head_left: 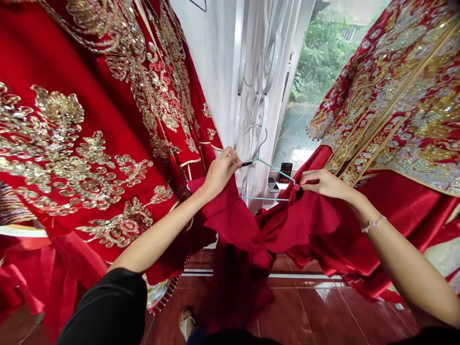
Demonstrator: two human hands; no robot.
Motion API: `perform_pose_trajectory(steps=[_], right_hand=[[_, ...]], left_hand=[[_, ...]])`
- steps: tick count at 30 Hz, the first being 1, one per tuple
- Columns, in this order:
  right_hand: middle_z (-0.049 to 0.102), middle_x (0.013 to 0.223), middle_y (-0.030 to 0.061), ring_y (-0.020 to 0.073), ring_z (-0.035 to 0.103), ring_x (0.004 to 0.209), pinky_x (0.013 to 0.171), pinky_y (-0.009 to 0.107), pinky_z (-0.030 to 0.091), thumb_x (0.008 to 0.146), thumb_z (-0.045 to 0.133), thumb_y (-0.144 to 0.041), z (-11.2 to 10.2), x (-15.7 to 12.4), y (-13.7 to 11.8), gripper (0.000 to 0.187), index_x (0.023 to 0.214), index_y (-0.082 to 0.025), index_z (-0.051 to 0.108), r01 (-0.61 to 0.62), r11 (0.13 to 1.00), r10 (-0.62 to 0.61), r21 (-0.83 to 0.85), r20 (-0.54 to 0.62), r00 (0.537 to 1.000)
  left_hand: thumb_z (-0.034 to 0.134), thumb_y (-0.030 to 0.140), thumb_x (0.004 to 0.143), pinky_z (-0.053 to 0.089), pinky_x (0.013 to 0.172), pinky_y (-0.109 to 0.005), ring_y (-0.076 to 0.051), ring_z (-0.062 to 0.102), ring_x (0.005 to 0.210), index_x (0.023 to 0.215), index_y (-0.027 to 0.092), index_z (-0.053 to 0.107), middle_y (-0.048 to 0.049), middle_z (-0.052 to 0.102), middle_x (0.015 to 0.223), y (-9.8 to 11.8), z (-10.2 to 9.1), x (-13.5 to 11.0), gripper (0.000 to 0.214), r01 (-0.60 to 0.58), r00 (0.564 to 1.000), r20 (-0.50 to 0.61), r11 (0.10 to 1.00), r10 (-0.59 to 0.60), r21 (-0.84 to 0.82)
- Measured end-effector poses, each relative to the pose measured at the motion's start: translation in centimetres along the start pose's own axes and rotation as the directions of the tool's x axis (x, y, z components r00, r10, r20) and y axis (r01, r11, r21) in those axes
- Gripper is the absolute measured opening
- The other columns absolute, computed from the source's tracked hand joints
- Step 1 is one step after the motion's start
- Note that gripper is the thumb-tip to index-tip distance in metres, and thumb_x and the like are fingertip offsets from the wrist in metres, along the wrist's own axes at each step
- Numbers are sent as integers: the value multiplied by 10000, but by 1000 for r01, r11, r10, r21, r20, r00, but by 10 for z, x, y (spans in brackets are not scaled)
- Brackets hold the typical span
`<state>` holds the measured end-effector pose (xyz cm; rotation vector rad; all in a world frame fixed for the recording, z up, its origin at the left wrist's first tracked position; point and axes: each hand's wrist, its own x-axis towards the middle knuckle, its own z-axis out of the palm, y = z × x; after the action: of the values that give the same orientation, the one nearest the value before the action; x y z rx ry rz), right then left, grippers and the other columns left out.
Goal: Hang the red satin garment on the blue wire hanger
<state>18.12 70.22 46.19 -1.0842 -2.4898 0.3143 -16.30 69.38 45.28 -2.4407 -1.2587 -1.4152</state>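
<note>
A deep red dress (240, 220) with ruffled shoulders hangs on a thin light-blue wire hanger (273, 168), its skirt reaching down towards the floor. My left hand (223, 171) is closed over the hanger's left arm, just above the dress's shoulder. A thin black tip (247, 164) sticks out from those fingers; what it belongs to I cannot make out. On the other side, my right hand (319, 183) pinches the dress fabric at the hanger's right end. The hanger's metal hook (264, 140) points up, near white scrolled metalwork.
A red gown with gold sequins (140, 91) hangs close on the left. To the right hangs a red and gold beaded jacket (395, 100) over red satin. Two phones, one upright (286, 172) and one lying flat (273, 185), are behind the hanger. Red tiles (298, 306) cover the floor.
</note>
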Motion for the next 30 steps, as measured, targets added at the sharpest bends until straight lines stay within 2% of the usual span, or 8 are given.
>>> perform_pose_trajectory(steps=[5,11,13,15,17,21,24,30], right_hand=[[608,762,3,158,545,683,668,292,431,801,594,-362,9,-3,2,250,997,-208,581,-49,992,42,119,64,997],[512,693,-50,145,471,602,652,297,414,872,450,-306,2,-20,-8,282,1135,-213,405,-50,998,53,39,-67,996],[539,706,-27,163,494,605,665,316,427,912,382,-317,1,-22,-15,279,1166,-204,390,-63,995,56,-73,-91,994],[598,750,13,185,535,628,682,337,442,938,330,-331,3,-21,-22,291,1189,-193,381,-66,983,51,-169,-93,994],[640,777,45,201,562,634,679,344,451,955,300,-343,5,-20,-26,308,1204,-181,381,-69,969,48,-236,-94,994],[676,796,74,208,588,628,654,334,461,970,281,-348,8,-22,-29,340,1230,-153,381,-65,959,35,-277,-112,993],[671,775,64,202,575,599,629,322,454,967,282,-326,6,-24,-28,343,1245,-143,365,-51,955,13,-294,-130,991],[657,757,28,186,551,591,638,315,443,954,311,-264,4,-4,-35,303,1238,-172,366,35,933,-86,-357,-129,988]], left_hand=[[463,210,974,441,686,-262,-154,587,757,842,174,590,-69,588,1012,-10,3,-15,187,-59,995,85,987,46,152],[467,225,983,495,755,-336,-220,620,877,996,167,655,-119,644,1091,-15,16,-21,197,-169,982,13,841,189,513],[493,169,962,496,891,-406,-258,598,1048,1106,208,658,-124,653,1166,-5,29,-31,222,-247,936,-80,798,344,549],[510,146,952,440,1042,-454,-250,558,1181,1226,255,627,-99,650,1236,15,49,-43,317,-403,842,-105,747,529,529],[488,157,968,374,1141,-460,-224,533,1266,1294,241,601,-83,658,1264,39,74,-51,356,-551,769,-25,682,639,481],[397,147,994,338,1187,-528,-245,462,1399,1374,150,560,-126,617,1384,71,121,-46,413,-619,782,231,678,578,397],[382,145,993,344,1168,-603,-288,390,1459,1327,154,604,-138,535,1482,70,142,-41,401,-671,741,352,648,572,361],[309,70,974,340,1203,-519,-255,390,1462,1335,42,579,-194,554,1449,57,155,-53,452,-681,722,437,664,536,309]])
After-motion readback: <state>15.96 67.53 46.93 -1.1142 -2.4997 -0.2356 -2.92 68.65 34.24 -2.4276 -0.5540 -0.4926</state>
